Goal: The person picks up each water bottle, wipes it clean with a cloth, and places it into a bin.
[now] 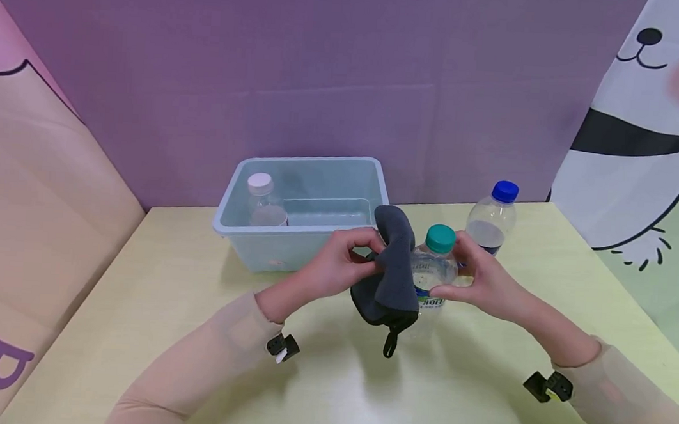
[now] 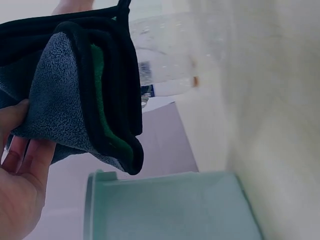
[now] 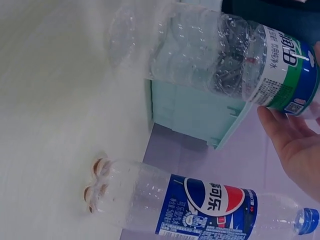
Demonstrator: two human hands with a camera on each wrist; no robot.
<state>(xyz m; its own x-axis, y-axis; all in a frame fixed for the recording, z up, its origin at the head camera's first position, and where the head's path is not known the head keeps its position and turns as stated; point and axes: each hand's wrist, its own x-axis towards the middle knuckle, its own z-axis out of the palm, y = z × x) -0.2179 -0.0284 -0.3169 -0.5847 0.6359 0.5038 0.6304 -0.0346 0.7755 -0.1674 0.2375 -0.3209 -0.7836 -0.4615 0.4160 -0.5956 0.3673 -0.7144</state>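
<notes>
My left hand [image 1: 345, 260] grips a folded dark grey cloth [image 1: 395, 266] with black edging and a small hanging loop. In the left wrist view, green shows inside the fold of the cloth [image 2: 62, 95]. Just right of it, my right hand [image 1: 488, 280] holds a clear plastic bottle [image 1: 433, 268] by its upper part, thumb on the near side and fingers behind. This bottle is upright, with a green cap and a green, white and blue label [image 3: 287, 70]. The cloth hides part of its left side. Whether its base touches the table is unclear.
A light blue plastic bin [image 1: 276, 250] stands at the back of the table [image 1: 156, 292], with a white-capped bottle [image 1: 266, 202] inside. Behind my right hand stands a blue-capped cola bottle [image 3: 205, 205]. A purple backdrop [image 1: 323, 77] rises behind the table's far edge.
</notes>
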